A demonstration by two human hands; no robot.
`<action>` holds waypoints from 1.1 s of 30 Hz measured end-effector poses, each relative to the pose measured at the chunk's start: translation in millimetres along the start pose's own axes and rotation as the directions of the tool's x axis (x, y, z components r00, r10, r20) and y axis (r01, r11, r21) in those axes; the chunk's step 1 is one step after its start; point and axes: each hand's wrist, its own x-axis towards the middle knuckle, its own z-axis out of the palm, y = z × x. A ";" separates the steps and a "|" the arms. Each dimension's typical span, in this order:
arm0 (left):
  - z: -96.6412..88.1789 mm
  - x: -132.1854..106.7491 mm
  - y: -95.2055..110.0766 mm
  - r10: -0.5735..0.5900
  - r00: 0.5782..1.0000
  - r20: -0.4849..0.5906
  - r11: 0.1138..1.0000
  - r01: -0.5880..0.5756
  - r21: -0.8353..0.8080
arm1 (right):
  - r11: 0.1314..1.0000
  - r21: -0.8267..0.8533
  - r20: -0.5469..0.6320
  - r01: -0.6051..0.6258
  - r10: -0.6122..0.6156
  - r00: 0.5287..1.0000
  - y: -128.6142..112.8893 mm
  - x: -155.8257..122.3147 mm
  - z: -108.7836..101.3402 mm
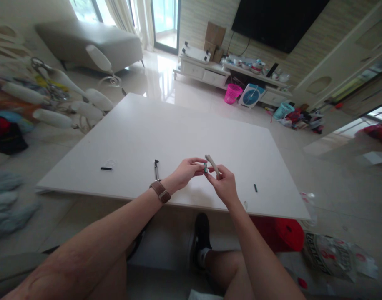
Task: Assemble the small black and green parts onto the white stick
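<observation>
My left hand (188, 171), with a brown-strapped watch on the wrist, pinches a small dark piece with a green face (205, 168) in its fingertips. My right hand (224, 183) is closed round a slim, slightly curved beige strip-like object (212, 163), its thumb close to the green-faced piece. Both hands are just above the white table (184, 129), near its front edge. Left of them lies a thin black rod with a bent end (156, 166), partly beside my wrist. A short dark stick (255, 188) rests to the right.
On the table's left lie a black bar (106, 168) and a scrap of clear plastic (111, 163). A small clear item (245, 204) is at the front edge. Below stand a red cylinder (281, 235) and a printed bag (331, 256). A white lamp (84, 109) stands left.
</observation>
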 end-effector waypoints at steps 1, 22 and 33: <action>0.3 -0.1 -0.1 -0.004 1.000 0.001 1.000 0.004 0.001 | 1.000 -0.018 -0.009 0.020 -0.020 1.000 -0.1 -0.4 -0.2; -0.7 -3.1 0.2 -0.006 0.997 0.075 0.980 -0.009 0.197 | 0.970 0.171 -0.117 -0.174 0.196 0.974 11.6 6.6 -3.2; -0.1 -3.7 3.2 0.043 0.999 0.009 0.976 -0.044 0.214 | 0.939 0.285 -0.224 -0.192 0.260 0.939 18.1 8.1 -4.7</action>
